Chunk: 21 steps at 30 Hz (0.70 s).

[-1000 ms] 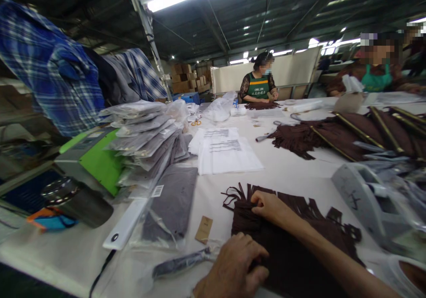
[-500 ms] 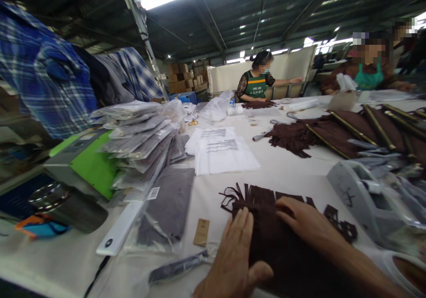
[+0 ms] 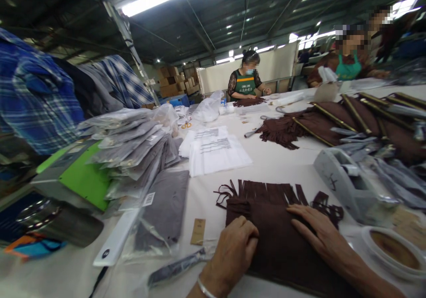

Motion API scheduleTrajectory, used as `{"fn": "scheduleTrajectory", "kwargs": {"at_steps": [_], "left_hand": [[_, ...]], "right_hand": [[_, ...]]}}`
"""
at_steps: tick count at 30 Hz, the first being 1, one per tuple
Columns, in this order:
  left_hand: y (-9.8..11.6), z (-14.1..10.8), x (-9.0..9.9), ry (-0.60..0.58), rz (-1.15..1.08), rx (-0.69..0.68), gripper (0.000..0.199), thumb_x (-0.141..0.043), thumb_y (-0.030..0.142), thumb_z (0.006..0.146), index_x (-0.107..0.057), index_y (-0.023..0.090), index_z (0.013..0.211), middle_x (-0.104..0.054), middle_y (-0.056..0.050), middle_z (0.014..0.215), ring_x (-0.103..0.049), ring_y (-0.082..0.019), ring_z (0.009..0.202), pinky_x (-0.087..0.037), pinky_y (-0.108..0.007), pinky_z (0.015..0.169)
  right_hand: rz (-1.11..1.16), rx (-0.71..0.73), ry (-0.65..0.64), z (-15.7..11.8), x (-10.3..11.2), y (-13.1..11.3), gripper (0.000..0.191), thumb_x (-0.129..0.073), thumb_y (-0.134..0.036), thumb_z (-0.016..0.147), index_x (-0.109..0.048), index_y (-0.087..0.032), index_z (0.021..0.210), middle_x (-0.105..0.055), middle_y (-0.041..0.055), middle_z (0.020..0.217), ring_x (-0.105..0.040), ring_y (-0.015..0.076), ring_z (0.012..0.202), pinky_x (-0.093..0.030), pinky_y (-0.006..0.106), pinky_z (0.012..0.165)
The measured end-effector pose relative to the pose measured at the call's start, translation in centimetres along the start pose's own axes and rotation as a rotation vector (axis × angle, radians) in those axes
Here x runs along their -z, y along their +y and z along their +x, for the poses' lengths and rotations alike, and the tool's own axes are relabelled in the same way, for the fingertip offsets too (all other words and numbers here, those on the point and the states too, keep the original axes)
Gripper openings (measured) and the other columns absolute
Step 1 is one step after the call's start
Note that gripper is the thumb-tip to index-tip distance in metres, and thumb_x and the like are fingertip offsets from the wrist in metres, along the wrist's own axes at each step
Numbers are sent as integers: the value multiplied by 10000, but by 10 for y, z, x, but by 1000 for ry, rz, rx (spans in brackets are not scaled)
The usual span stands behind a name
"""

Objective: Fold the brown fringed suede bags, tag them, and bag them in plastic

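A dark brown fringed fabric bag lies flat on the table before me, its fringe spread along the far edge. Curled fingers of my left hand are closed on the bag's left edge; the fingertips are hidden. My right hand rests on the right side of the bag with fingers stretched out. Beside the left hand lie a brown card tag and a dark strap in clear plastic.
A grey tape dispenser and a tape roll stand at right, with more brown bags behind. Bagged grey items, a steel cup and printed plastic bags are left and centre. A co-worker sits opposite.
My left hand has gone from lying flat with fingers extended to curled at the bag's left edge. The right hand has flattened onto the bag. The view has shifted slightly.
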<state>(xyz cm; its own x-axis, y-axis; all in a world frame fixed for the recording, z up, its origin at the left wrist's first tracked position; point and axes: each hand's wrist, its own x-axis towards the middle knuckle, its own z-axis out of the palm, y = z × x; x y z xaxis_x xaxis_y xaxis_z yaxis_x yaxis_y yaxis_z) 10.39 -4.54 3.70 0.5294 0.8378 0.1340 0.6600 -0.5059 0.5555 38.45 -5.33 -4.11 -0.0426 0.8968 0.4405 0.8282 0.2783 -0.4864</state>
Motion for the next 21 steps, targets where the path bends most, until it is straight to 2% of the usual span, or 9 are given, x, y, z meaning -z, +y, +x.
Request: {"fn": "scheduleTrajectory", "kwargs": {"at_steps": [2,5,8,11,13,15,17,19,21], "left_hand": [[-1,2,4,94,-39,50,134,-522,107,885,-572,231,894,-602,-2,914,-563,-164,856,-432,-268,762],[-11,3,6,188,126,178,162,-433,124,911,-565,209,871,-591,-43,860,-535,-222,851,-408,-354,786],[-18,4,4,124,128,150,241,-370,71,887,-564,206,937,-598,-47,888,-538,-221,867,-415,-359,799],[-16,7,9,46,-117,69,268,-364,54,864,-558,223,938,-606,-14,894,-562,-177,859,-438,-300,787],[-15,10,17,48,-253,56,253,-369,72,872,-559,229,929,-612,-4,893,-571,-164,856,-450,-285,787],[-17,15,23,101,-156,71,264,-358,76,880,-567,223,946,-616,-15,920,-566,-176,892,-453,-311,824],[-21,20,22,135,49,87,307,-344,52,868,-585,205,980,-618,-47,963,-546,-213,940,-441,-382,873],[-21,28,15,116,175,83,335,-349,34,853,-611,187,995,-620,-75,978,-530,-249,953,-431,-443,883],[-17,35,6,83,180,47,346,-371,29,848,-633,194,1002,-625,-75,982,-531,-253,946,-439,-447,877]], "right_hand": [[7,1,-1,1,0,-1,377,-478,-528,923,-664,-292,1149,-682,62,1211,-613,292,1154,-478,529,1016],[13,-2,-19,1,1,-3,349,-475,-497,932,-655,-292,1151,-677,58,1213,-600,285,1166,-463,537,1025],[18,-14,-28,1,2,-5,341,-470,-486,939,-644,-291,1158,-675,57,1211,-594,283,1169,-450,551,1029],[21,-18,-34,1,2,-6,334,-470,-476,942,-643,-289,1158,-674,58,1214,-592,279,1171,-449,542,1029],[21,-17,-31,1,2,-6,333,-472,-471,941,-648,-284,1153,-677,60,1210,-596,276,1167,-454,525,1027],[19,-16,-27,2,3,-7,334,-476,-466,938,-654,-279,1149,-680,64,1207,-600,274,1163,-458,512,1026],[17,-19,-29,3,4,-8,335,-474,-462,936,-659,-278,1146,-683,67,1203,-602,275,1160,-459,514,1024],[16,-26,-28,3,5,-10,339,-469,-466,935,-664,-279,1140,-686,68,1198,-606,279,1153,-463,521,1020],[17,-26,-17,4,5,-11,346,-467,-478,932,-671,-280,1129,-691,69,1187,-614,283,1142,-472,518,1014]]}}
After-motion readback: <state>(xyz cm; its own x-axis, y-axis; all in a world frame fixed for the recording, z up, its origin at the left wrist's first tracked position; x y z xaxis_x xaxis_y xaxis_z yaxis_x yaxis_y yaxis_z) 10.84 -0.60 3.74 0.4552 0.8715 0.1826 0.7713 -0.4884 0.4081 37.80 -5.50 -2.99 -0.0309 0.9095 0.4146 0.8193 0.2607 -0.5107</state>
